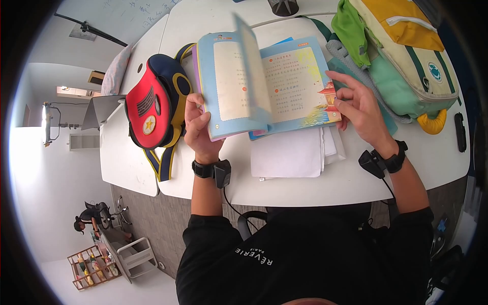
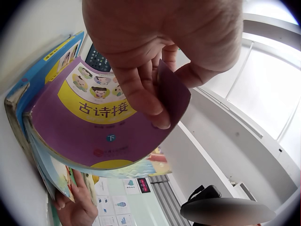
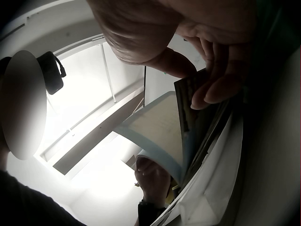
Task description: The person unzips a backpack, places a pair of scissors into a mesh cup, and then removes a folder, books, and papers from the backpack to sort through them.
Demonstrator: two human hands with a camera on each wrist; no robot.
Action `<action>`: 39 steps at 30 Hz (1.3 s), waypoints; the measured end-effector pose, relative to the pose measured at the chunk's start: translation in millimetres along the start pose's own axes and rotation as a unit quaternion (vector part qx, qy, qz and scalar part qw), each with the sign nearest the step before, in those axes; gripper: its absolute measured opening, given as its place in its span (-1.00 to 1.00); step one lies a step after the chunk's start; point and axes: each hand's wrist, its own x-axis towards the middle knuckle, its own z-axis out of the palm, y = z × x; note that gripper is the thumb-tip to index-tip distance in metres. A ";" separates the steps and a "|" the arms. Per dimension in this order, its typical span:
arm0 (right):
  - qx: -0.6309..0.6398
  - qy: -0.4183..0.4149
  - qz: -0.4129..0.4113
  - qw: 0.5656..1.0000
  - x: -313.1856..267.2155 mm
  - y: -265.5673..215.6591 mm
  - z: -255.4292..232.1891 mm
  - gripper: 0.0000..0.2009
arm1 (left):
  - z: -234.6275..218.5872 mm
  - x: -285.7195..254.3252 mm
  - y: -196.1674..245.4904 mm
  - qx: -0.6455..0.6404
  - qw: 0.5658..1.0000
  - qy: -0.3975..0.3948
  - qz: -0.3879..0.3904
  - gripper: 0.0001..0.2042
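An illustrated book (image 1: 290,86) with blue-bordered pages of Chinese text lies spread between my hands. My left hand (image 1: 201,127) grips its left side, thumb on the page side and fingers around the outer edge. The left wrist view shows the purple cover (image 2: 84,132) bowed under those fingers. At the lower right edge, my right hand (image 1: 363,109) pinches the book between thumb and fingers. One loose page (image 1: 250,66) stands up near the middle, blurred. Behind the purple cover is another book (image 2: 44,70), blue and yellow.
White papers (image 1: 287,155) lie below the book on the white table (image 1: 229,188). A red and navy backpack (image 1: 144,109) sits left; a cream, green and yellow backpack (image 1: 406,66) stands right. Beyond are a black mesh holder (image 1: 283,6) and a black case (image 1: 460,132).
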 end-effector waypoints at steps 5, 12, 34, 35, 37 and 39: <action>0.009 0.009 0.000 1.000 0.1 1.0 1.1 -0.46 | 1.7 0.2 0.4 0.000 1.000 0.004 -0.002 -0.70; 0.077 0.001 0.022 0.997 0.9 0.7 -3.8 -0.48 | 2.2 0.7 0.7 -0.001 1.000 0.000 -0.002 -0.70; 0.012 0.006 -0.002 1.000 -0.6 -1.3 1.5 -0.40 | 18.0 1.4 0.4 0.020 0.996 0.086 0.008 -0.73; 0.012 0.006 -0.002 1.000 -0.6 -0.8 1.4 -0.40 | 17.1 1.4 1.7 0.020 0.997 0.070 0.001 -0.73; 0.022 0.006 -0.001 1.000 -0.4 1.1 0.8 -0.42 | 16.1 1.3 3.2 0.021 0.998 0.055 -0.006 -0.74; 0.044 0.007 0.006 0.999 0.6 2.6 -0.1 -0.44 | 15.8 1.1 4.0 0.024 0.999 0.045 -0.008 -0.74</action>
